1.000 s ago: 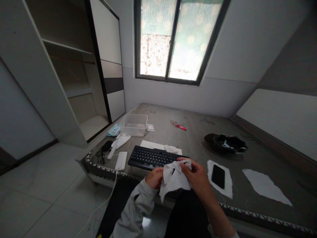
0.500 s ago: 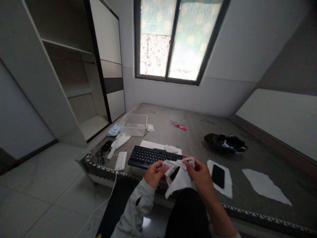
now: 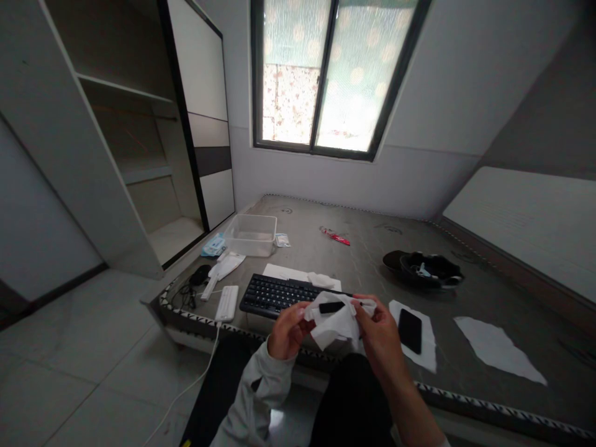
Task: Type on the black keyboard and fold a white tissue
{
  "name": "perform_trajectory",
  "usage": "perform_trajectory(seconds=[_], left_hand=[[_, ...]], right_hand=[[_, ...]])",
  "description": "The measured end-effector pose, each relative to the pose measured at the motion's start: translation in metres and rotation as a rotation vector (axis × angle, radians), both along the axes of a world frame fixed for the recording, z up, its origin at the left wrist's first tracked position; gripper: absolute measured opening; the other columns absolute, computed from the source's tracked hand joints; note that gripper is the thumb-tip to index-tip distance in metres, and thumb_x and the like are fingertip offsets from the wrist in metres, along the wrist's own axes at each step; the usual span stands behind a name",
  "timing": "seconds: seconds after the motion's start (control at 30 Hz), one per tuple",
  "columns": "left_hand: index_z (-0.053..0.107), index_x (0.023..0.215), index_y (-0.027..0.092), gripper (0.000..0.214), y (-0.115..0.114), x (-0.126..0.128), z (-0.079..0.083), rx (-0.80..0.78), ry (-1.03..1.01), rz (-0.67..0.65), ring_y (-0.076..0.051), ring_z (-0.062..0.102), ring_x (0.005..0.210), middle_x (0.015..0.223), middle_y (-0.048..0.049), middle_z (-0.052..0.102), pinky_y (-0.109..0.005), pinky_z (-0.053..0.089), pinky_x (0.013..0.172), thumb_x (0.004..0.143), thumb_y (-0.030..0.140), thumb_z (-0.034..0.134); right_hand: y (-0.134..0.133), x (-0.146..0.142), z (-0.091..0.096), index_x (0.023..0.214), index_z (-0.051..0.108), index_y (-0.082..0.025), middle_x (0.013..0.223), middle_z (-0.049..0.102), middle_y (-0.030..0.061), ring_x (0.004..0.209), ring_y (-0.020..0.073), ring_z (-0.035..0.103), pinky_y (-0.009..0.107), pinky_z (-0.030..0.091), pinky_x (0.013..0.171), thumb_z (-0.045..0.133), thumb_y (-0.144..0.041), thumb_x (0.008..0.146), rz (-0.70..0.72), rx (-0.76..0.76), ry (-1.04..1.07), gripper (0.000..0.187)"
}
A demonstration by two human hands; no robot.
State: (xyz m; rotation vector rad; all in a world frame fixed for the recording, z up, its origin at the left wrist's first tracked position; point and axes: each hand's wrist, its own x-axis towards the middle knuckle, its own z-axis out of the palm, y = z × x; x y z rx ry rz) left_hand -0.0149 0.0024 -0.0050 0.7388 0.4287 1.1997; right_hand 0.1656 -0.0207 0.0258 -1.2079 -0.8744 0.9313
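Observation:
Over my lap, at the bed's front edge, a white tissue (image 3: 336, 328) is stretched between my two hands. A small flat black object (image 3: 331, 307) shows through its folds; most of it is covered, so its kind is unclear. My left hand (image 3: 287, 329) pinches the tissue's left side. On the other side, my right hand (image 3: 378, 326) has its thumb and fingers closed on the tissue. Just beyond the hands lies a black keyboard (image 3: 274, 294). To the right, a black phone (image 3: 410, 331) rests on another white tissue (image 3: 428, 357).
A white power strip (image 3: 228, 303), a black mouse (image 3: 200, 274) and a clear plastic box (image 3: 251, 234) stand on the left of the mattress (image 3: 354, 267). On the right are a black cap (image 3: 426, 271) and a flat tissue (image 3: 498, 349). A red strip (image 3: 339, 237) lies farther back.
The tissue has been turned and refolded, and the black object now lies more level near its top. My right hand has shifted slightly right and its fingers have moved along the tissue.

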Motion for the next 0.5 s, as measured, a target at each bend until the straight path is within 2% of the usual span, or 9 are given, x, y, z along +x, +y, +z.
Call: perform_trajectory(seconds=[0.07, 0.13, 0.2, 0.3, 0.5], left_hand=[[0.075, 0.105, 0.017, 0.044, -0.002, 0.003, -0.001, 0.100, 0.031, 0.004, -0.023, 0.071, 0.091, 0.101, -0.0080, 0.078, -0.028, 0.055, 0.078, 0.069, 0.040, 0.082], [0.072, 0.113, 0.018, 0.055, -0.003, 0.008, -0.001, 0.196, 0.108, 0.079, -0.027, 0.070, 0.101, 0.111, -0.0099, 0.076, -0.033, 0.054, 0.088, 0.063, 0.036, 0.087], [0.074, 0.106, 0.016, 0.054, -0.004, 0.012, -0.001, 0.230, 0.201, 0.170, -0.030, 0.071, 0.100, 0.107, -0.0122, 0.077, -0.036, 0.055, 0.089, 0.058, 0.034, 0.090], [0.076, 0.090, 0.014, 0.039, -0.003, 0.013, 0.001, 0.215, 0.318, 0.253, -0.029, 0.073, 0.090, 0.093, -0.0120, 0.079, -0.034, 0.057, 0.082, 0.059, 0.034, 0.090], [0.078, 0.088, 0.013, 0.038, 0.003, 0.004, 0.005, 0.150, 0.410, 0.239, -0.027, 0.072, 0.084, 0.086, -0.0088, 0.080, -0.030, 0.055, 0.076, 0.057, 0.034, 0.088]], right_hand=[[-0.002, -0.003, -0.001, 0.089, 0.065, -0.020, 0.066, 0.064, -0.0020, 0.057, 0.0141, 0.054, 0.021, 0.042, 0.048, 0.082, -0.055, 0.068, 0.001, 0.006, -0.032, 0.044], [-0.005, -0.005, 0.000, 0.086, 0.065, -0.020, 0.065, 0.063, -0.0018, 0.056, 0.0140, 0.053, 0.021, 0.040, 0.047, 0.080, -0.056, 0.070, 0.015, 0.011, -0.098, 0.042], [-0.007, -0.007, 0.001, 0.083, 0.067, -0.019, 0.067, 0.065, 0.0001, 0.060, 0.0155, 0.056, 0.022, 0.042, 0.050, 0.078, -0.056, 0.072, 0.036, 0.031, -0.183, 0.040], [-0.010, -0.009, 0.005, 0.086, 0.073, -0.019, 0.078, 0.071, 0.0051, 0.068, 0.0195, 0.061, 0.025, 0.046, 0.055, 0.074, -0.059, 0.075, 0.095, 0.024, -0.286, 0.041], [-0.015, -0.008, 0.009, 0.100, 0.079, -0.018, 0.084, 0.076, 0.0081, 0.069, 0.0229, 0.064, 0.028, 0.048, 0.057, 0.069, -0.070, 0.073, 0.188, -0.059, -0.236, 0.059]])
